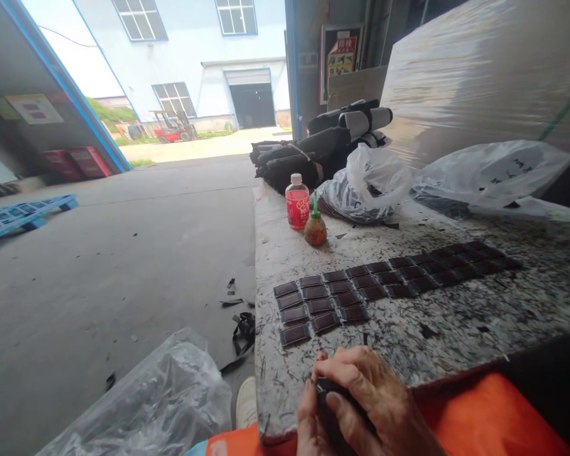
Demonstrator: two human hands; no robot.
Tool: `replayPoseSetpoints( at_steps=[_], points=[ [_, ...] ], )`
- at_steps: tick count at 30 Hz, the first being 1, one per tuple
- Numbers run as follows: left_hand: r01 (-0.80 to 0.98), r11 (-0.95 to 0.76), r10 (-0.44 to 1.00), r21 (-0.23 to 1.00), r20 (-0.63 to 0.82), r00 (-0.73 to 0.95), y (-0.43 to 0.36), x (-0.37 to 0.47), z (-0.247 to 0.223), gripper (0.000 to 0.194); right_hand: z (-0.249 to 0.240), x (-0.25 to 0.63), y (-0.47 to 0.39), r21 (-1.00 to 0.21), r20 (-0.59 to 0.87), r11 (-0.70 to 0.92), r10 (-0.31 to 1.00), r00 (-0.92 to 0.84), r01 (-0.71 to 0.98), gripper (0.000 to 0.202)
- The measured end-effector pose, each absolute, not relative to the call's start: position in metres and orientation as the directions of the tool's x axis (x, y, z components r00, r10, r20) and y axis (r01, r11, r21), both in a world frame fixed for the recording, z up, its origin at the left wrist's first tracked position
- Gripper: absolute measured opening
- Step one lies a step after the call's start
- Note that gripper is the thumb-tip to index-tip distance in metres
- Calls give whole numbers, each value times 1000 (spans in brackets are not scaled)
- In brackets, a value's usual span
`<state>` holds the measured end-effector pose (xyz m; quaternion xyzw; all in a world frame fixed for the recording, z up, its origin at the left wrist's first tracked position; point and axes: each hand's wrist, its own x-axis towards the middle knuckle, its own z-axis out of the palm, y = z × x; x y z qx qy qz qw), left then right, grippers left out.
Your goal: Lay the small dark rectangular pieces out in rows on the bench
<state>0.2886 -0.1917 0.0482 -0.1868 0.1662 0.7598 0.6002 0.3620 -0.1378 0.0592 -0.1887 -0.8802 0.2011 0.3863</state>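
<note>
At the bottom centre of the frame, the right hand [375, 396] and left hand [311, 424] close together around a small dark piece [330, 389] at the near edge of the stone slab [456, 316]. Just above them, rows of dark tiles [323, 304] lie flat, with a red bottle [297, 201] farther up.

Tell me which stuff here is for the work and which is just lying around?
For the work: hands holding a black piece; rows of dark pieces.
Lying about: red bottle, small brown bottle, plastic bags, black rolls.
</note>
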Motion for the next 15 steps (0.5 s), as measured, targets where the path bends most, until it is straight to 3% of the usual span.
replayPoseSetpoints(
  at_steps=[3, 6, 8, 10, 15],
  points=[
    [-969, -246, 819, -27, -541, -193, -192, 289, 54, 33, 68, 363, -132, -741, 505, 669, 609, -612, 55, 23],
    [-957, -275, 803, -89, -569, -178, -194, 289, 62, 35, 70, 363, -126, -964, 210, 266, 772, -600, 4, 15],
    [-949, -292, 805, -119, -567, -176, -194, 289, 67, 38, 70, 361, -122, -999, 29, 15, 822, -568, -29, 16],
    [-952, -282, 810, -115, -560, -173, -195, 289, 68, 40, 72, 358, -118, -987, -62, -130, 848, -526, -94, 20],
    [-969, -248, 857, 16, -462, -227, -203, 280, 61, 48, 73, 351, -105, -976, -123, -189, 886, -446, -106, 30]
  ],
)
